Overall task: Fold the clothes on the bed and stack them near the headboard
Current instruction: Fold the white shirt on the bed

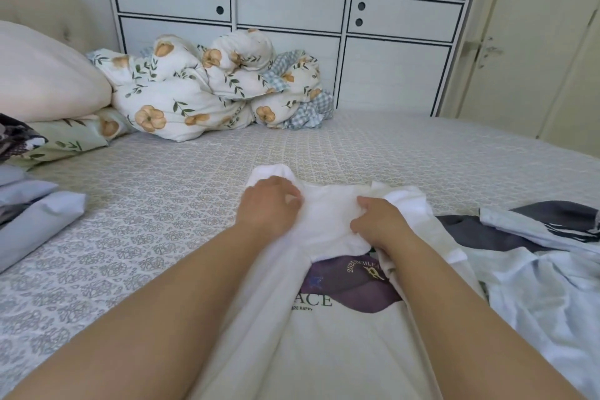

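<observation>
Gripping white T-shirt (pixel 328 328), both hands.

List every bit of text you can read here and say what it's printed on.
"ACE": end of a larger word on the white T-shirt, its start hidden under a fold.
"RE HAPPY": small line under it, start hidden.
"2021": starts an arched line on the purple print; the rest is too blurred.
Nothing else readable.

White panelled wardrobe (pixel 292 10) behind bed; cream door (pixel 535 58) right.
</observation>
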